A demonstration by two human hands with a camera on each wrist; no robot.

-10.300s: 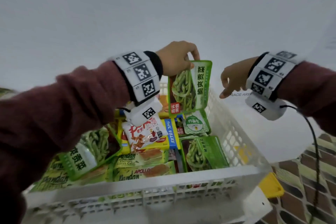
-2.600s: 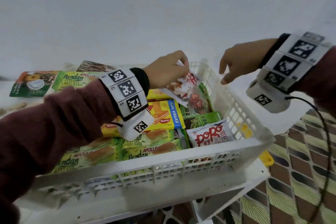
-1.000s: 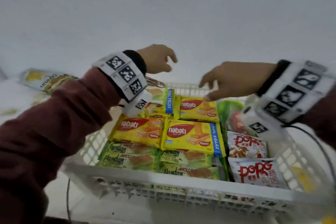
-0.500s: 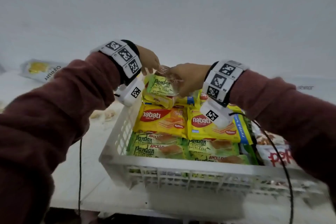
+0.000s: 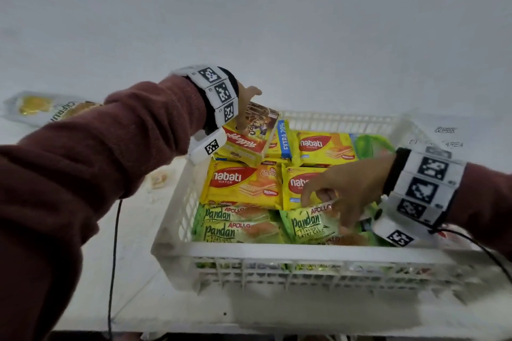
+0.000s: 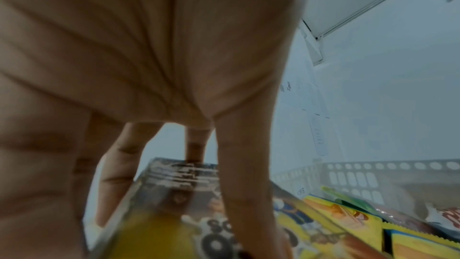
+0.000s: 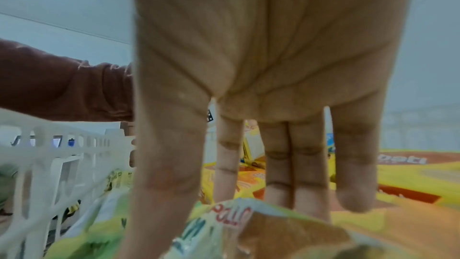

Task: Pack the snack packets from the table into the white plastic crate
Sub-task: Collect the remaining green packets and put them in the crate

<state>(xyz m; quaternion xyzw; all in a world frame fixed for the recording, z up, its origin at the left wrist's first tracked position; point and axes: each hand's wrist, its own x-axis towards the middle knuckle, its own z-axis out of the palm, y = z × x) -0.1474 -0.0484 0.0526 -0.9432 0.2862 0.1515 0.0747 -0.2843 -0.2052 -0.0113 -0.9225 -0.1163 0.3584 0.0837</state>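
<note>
The white plastic crate (image 5: 304,250) holds rows of yellow Nabati wafer packets (image 5: 238,183) and green Pandan cake packets (image 5: 232,225). My left hand (image 5: 246,116) grips a yellow and brown cereal box (image 5: 250,137) tilted over the crate's far left corner. In the left wrist view the fingers (image 6: 117,164) wrap its far end and the thumb lies on the cereal box (image 6: 174,204). My right hand (image 5: 329,202) pinches a green Pandan packet (image 5: 310,225) low over the front row, thumb (image 7: 161,184) on the Pandan packet (image 7: 224,233), other fingers behind it.
A long pale packet (image 5: 44,108) lies on the white table (image 5: 133,271) far left of the crate. Small crumbs (image 5: 158,178) sit beside the crate's left wall. A black cable (image 5: 113,243) hangs near the table's front edge. Red-and-white packets fill the crate's right side, mostly behind my right wrist.
Half a second ago both hands met at the crate's far left corner over a Pandan packet. My right hand has carried that packet to the front row; my left stays back with the cereal box.
</note>
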